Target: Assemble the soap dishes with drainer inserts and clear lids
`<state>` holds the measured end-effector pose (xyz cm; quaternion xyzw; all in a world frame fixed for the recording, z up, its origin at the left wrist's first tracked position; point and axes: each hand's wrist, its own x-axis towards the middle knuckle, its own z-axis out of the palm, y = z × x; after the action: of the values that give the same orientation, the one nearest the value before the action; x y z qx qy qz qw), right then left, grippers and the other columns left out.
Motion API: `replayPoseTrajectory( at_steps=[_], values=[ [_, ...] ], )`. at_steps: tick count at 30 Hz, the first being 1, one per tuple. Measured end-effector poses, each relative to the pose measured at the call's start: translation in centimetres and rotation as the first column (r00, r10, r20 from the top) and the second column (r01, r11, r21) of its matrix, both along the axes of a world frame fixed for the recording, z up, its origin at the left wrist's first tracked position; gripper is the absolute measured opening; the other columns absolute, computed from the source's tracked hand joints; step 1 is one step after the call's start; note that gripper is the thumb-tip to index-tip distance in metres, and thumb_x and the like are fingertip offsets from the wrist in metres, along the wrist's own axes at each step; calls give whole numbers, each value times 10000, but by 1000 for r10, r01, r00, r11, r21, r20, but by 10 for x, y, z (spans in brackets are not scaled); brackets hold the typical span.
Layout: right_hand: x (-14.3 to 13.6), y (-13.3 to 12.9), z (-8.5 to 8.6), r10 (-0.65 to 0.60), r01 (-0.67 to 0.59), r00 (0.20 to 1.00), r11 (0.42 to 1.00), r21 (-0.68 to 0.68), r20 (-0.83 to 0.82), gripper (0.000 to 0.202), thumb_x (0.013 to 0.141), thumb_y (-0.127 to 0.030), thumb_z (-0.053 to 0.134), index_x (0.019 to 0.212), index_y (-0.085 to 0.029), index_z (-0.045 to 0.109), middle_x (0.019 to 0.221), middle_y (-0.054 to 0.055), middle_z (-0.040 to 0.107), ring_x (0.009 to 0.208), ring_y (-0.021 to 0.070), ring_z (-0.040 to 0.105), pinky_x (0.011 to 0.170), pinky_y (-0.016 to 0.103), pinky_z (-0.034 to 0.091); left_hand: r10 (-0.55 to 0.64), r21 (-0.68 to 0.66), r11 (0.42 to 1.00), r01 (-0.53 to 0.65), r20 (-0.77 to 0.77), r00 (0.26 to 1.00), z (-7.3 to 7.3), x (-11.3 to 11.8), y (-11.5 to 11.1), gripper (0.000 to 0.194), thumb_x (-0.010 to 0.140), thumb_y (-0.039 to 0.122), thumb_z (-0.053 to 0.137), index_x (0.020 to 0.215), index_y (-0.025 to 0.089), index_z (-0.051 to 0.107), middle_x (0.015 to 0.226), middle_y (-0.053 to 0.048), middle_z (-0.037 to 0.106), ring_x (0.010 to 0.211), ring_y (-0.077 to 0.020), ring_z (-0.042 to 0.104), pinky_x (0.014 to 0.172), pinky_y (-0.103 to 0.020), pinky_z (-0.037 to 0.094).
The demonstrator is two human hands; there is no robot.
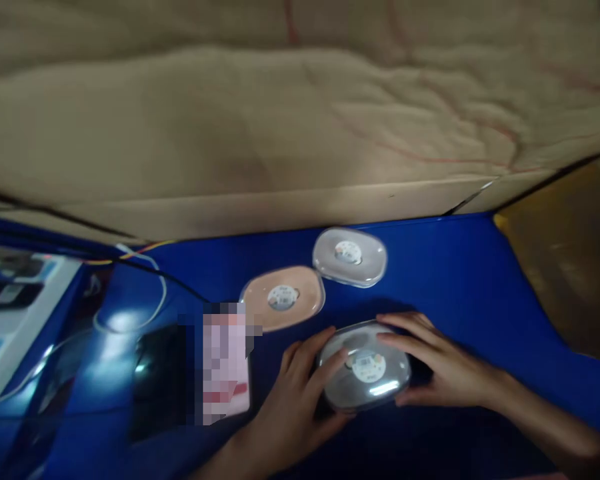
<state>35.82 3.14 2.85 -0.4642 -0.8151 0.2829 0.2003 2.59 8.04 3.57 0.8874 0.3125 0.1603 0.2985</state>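
Note:
Between my two hands is a grey oval container (337, 387) with a clear lid and a round white label. My left hand (300, 393) grips its left side, the thumb low and a finger over the lid. On the right side my right hand (430, 363) holds the same container, fingers on the lid's edge and thumb beneath. Farther back on the blue table (460, 280) lie a peach oval container (260, 297) and a pale grey oval container (373, 263), both with round labels. Those two nearly touch at their ends.
A pinkish blurred-out object (225, 373) lies left of my left hand, beside a dark object (155, 380). White cable (163, 293) loops on the table's left. Brown covering (230, 133) rises along the back, and a brown box-like surface (570, 267) stands at the right.

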Motion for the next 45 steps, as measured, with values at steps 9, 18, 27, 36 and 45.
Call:
replayPoseTrajectory(
  at_steps=[9, 18, 27, 36, 45],
  values=[
    [-9, 0, 6, 17, -13, 999, 994, -107, 39, 908, 935, -620, 786, 1696, -294, 414, 1750, 174, 406, 1582, 361, 447, 1298, 572, 381, 35, 80, 996, -35, 10, 999, -11, -3, 12, 940, 773, 159, 836, 1603, 352, 439, 1633, -149, 503, 1416, -405, 599, 1068, -580, 619],
    [-5, 2, 4, -15, 15, 1000, 979, -203, 2, 881, 952, -592, 771, 1697, -288, 412, 1773, 187, 356, 1620, 394, 378, 1299, 615, 366, -31, 198, 980, 14, 83, 996, 0, 17, 23, 872, 770, 159, 760, 1574, 261, 438, 1537, -199, 570, 1369, -387, 650, 1037, -551, 646],
    [-8, 0, 2, -11, 12, 1000, 997, -80, 18, 857, 946, -583, 789, 1678, -304, 441, 1754, 168, 394, 1565, 391, 438, 1276, 606, 377, -56, 205, 977, 64, -48, 997, 1, -4, 20, 927, 828, 223, 878, 1632, 311, 424, 1616, -160, 560, 1409, -388, 637, 1065, -569, 640],
    [-7, 2, -2, -25, 26, 998, 1000, -14, 55, 874, 963, -604, 762, 1690, -278, 404, 1741, 181, 414, 1576, 364, 430, 1277, 602, 369, -53, 304, 950, 74, -75, 996, -3, -1, 24, 918, 873, 340, 910, 1646, 280, 420, 1657, -186, 499, 1467, -427, 572, 1107, -615, 601],
    [-4, -1, -4, -11, -5, 995, 988, 153, 100, 889, 985, -536, 751, 1725, -290, 325, 1773, 173, 349, 1601, 375, 397, 1254, 581, 424, -82, 351, 935, 46, 88, 993, 0, -4, 24, 667, 1069, 446, 665, 1646, 268, 381, 1596, -206, 513, 1471, -370, 553, 1149, -558, 566]
  ],
)
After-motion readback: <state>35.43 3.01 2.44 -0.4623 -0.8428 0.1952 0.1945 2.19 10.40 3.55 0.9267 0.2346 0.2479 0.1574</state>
